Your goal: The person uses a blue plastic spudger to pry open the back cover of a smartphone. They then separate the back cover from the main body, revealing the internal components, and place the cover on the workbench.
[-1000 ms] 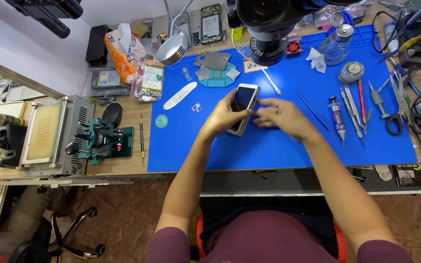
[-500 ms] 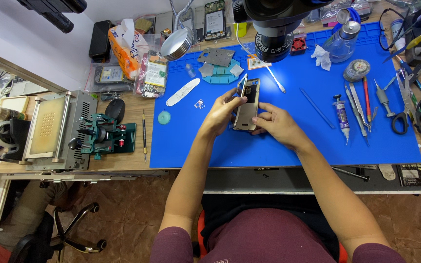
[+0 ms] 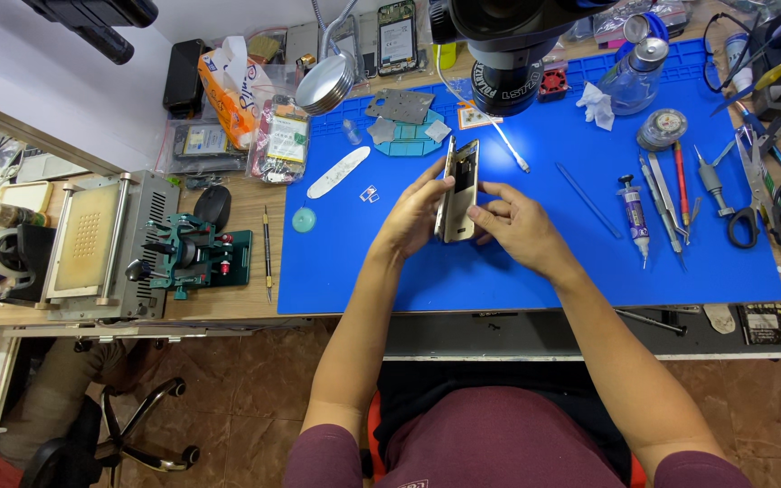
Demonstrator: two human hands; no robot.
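Observation:
A gold smartphone point(image 3: 460, 188) stands on its long edge above the blue work mat point(image 3: 517, 262), its opened back facing right. My left hand point(image 3: 411, 215) grips its left side, fingers along the edge. My right hand point(image 3: 512, 226) holds the lower right side, fingertips touching the phone's inner face. Both hands sit just below the black microscope head point(image 3: 508, 45).
Tweezers, screwdrivers, a syringe point(image 3: 633, 217) and scissors point(image 3: 757, 203) lie on the mat's right side. A round teal dish with metal plates point(image 3: 406, 126), a white strip point(image 3: 337, 172) and a lamp point(image 3: 327, 83) are to the left. A grey machine point(image 3: 101, 244) and green jig point(image 3: 196, 258) stand on the wooden bench.
The phone went from lying screen-up in my hands to turned over, then up on its edge. Both hands shifted a little up the mat with it.

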